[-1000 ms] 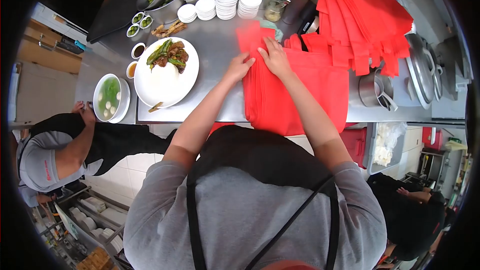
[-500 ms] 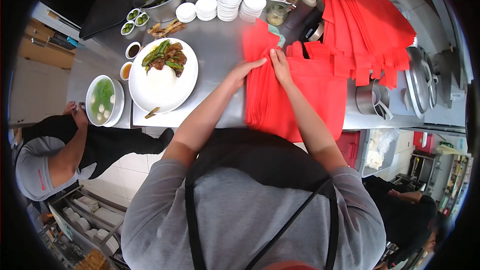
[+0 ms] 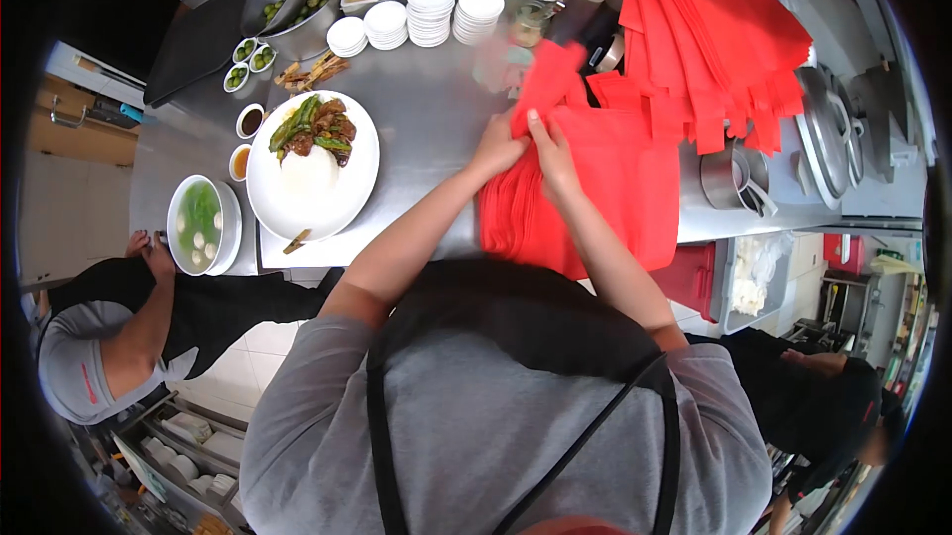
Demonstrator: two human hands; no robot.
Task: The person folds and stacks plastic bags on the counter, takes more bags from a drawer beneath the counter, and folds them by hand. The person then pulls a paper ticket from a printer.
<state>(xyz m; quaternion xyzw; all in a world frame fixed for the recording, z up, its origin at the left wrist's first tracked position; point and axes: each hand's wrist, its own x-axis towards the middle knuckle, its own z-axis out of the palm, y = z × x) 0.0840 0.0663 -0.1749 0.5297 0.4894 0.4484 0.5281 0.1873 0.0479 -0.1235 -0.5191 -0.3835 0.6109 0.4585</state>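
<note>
A stack of red fabric bags (image 3: 615, 188) lies on the steel counter in front of me, its near end hanging over the front edge. My left hand (image 3: 499, 146) is closed on the upper left part of a bag, near its raised, motion-blurred strap end. Close beside it, my right hand (image 3: 552, 153) grips the same bag, thumb on top and the other fingers partly hidden by the fabric. Farther right, a second pile of red bags (image 3: 709, 39) is fanned out with straps hanging down. A blurred pale green item (image 3: 504, 69) lies just beyond my hands.
Left of the bags are a plate (image 3: 357, 193) of rice, meat and greens, a soup bowl (image 3: 203, 223) and sauce cups (image 3: 241, 162). Small white dishes (image 3: 429, 14) are stacked at the back. A saucepan (image 3: 724, 178) stands right. One co-worker (image 3: 109, 337) is at left, another (image 3: 803, 396) at right.
My left hand has gone from lying flat on the bags to closing around the fabric. The bag's strap end has lifted and swung right. The view has shifted slightly.
</note>
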